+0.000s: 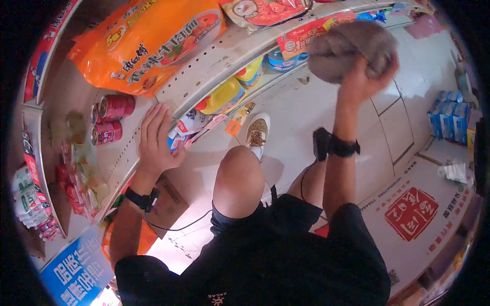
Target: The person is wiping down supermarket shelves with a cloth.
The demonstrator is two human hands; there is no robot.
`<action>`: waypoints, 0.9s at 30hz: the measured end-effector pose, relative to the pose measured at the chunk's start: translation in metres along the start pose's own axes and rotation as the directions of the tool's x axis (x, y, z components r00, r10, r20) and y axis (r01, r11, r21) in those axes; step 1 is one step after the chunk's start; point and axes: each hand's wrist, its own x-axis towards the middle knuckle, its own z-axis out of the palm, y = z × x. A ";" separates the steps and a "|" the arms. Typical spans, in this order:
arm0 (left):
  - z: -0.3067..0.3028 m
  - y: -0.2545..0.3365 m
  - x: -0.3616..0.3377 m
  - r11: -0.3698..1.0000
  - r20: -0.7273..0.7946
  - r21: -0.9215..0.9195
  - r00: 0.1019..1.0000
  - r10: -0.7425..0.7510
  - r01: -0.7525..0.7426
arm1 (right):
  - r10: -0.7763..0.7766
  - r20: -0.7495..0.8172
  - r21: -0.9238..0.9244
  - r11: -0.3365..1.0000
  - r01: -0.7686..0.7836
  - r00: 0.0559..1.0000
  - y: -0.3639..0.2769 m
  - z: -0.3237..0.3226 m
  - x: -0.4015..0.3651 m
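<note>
My right hand (366,80) is raised at the upper right, its fingers wrapped round a bunched grey-brown cloth (337,51). Slight motion blur softens the cloth. On the left, my left hand (157,136) rests on the front edge of a perforated metal shelf (201,66), fingers stretched out and holding nothing. Just left of that hand, a few red cans (116,107) lie on the shelf. Above them is a large orange noodle bag (153,43), with a red food packet (265,11) beside it.
Under the shelf stand yellow-capped bottles (224,97) and a blue container (282,60). My knee (239,173) and shoe (259,133) are over the tiled floor (306,109). At right are a printed white carton (377,219) and stacked blue boxes (449,117). Small packets (81,173) sit further left.
</note>
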 end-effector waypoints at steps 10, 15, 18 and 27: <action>-0.001 -0.002 -0.006 1.000 0.056 -0.005 0.998 0.006 -0.006 | 0.051 0.248 -0.075 0.997 -0.034 0.967 0.044 -0.006 -0.053; -0.002 0.000 -0.002 0.999 0.002 0.024 1.000 0.023 -0.023 | -0.002 0.038 -0.130 0.992 0.006 0.999 0.067 -0.013 0.005; -0.004 0.003 0.002 0.999 -0.008 0.013 0.999 0.034 -0.034 | -0.078 0.086 -0.114 0.990 0.088 0.993 0.099 0.015 0.022; -0.009 0.013 0.001 0.979 0.093 0.199 0.994 -0.061 0.041 | 0.330 0.500 -0.354 0.922 -0.159 0.801 0.120 -0.090 -0.150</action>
